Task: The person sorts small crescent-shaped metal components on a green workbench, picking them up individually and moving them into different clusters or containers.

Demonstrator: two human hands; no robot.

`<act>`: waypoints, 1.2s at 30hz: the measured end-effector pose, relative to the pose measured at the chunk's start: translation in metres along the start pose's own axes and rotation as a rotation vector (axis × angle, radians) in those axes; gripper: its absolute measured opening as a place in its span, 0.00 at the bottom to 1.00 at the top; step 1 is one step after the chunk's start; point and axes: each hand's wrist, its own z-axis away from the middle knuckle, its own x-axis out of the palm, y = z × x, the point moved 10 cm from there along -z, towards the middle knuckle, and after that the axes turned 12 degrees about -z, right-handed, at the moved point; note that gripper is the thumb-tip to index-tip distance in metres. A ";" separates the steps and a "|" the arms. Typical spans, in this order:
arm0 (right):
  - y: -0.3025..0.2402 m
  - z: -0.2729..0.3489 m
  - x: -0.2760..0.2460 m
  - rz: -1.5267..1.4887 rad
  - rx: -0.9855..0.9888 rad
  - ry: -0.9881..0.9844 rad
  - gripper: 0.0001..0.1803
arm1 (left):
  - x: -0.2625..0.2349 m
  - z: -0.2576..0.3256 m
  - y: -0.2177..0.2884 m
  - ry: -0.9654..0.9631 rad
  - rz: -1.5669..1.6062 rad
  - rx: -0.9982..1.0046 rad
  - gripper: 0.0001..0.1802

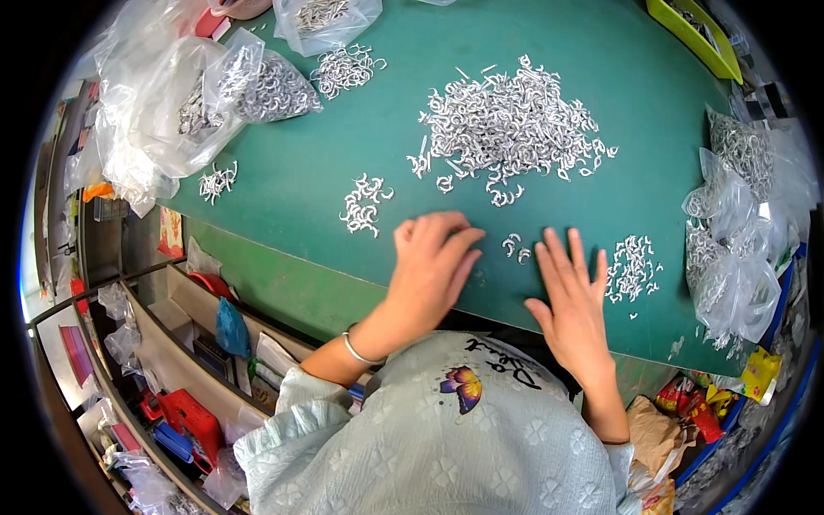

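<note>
My left hand (432, 268) is over the near part of the green table (292, 202), its fingers curled together; whether a piece is between them is hidden. Flat and with fingers spread, my right hand (568, 300) rests on the table. Between the two hands lie a few small curved silvery metal pieces (517, 247). A small pile of similar pieces (633, 268) is just right of my right hand. Another small group of curved pieces (364, 204) sits beyond my left hand. Farther off spreads a large heap of the metal pieces (511, 120).
Clear plastic bags of metal pieces (266, 86) stand at the far left, beside a loose pile (345, 70). More filled bags (730, 249) line the right edge. A yellow-green tray (697, 36) is at the far right. Cluttered drawers (202, 369) are below left.
</note>
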 end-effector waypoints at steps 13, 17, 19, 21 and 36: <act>0.004 0.006 0.000 -0.024 0.020 0.040 0.33 | 0.038 -0.001 0.038 -0.030 0.035 0.091 0.18; 0.016 0.016 -0.007 -0.033 0.046 0.042 0.36 | 0.031 0.012 0.028 -0.091 0.053 0.079 0.17; 0.007 0.008 -0.006 -0.083 -0.004 0.039 0.36 | 0.030 0.021 0.022 -0.130 0.071 0.046 0.17; -0.011 -0.006 -0.005 -0.089 -0.080 0.030 0.36 | 0.025 0.023 0.014 -0.108 0.049 -0.011 0.17; 0.007 0.010 -0.015 -0.032 0.019 0.103 0.37 | 0.012 0.015 0.008 -0.018 0.044 -0.085 0.21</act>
